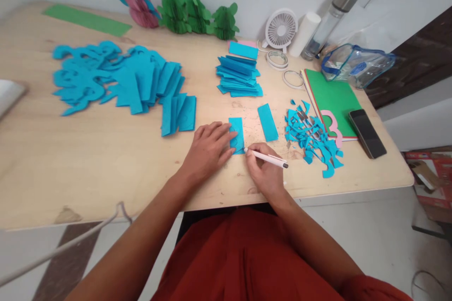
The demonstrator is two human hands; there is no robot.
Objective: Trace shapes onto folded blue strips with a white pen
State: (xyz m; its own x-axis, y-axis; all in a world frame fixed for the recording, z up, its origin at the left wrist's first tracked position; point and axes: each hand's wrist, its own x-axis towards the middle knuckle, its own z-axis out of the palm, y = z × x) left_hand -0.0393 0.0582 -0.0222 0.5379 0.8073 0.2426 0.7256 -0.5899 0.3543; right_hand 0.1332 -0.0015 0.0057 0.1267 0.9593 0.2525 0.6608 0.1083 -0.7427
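Observation:
My left hand (209,149) lies with spread fingers on the left part of a small blue paper piece (238,137), its fingertips flat on the paper. In my right hand (265,170) is a white pen (267,157), its tip at the paper's lower right edge. Faint drawn lines show on the paper, partly covered by my fingers. Another blue strip (268,122) lies just to the right. Behind it sits a stack of blue rectangles (238,76). Blue scraps (310,129) are heaped right of my right hand.
Blue cut shapes (84,75) and folded pieces (178,114) spread at left. Green paper decorations (196,14), a small fan (281,30), tape rolls (277,59) and a bottle (328,23) stand along the back. A phone (367,133) overlaps green sheets (334,99) at right.

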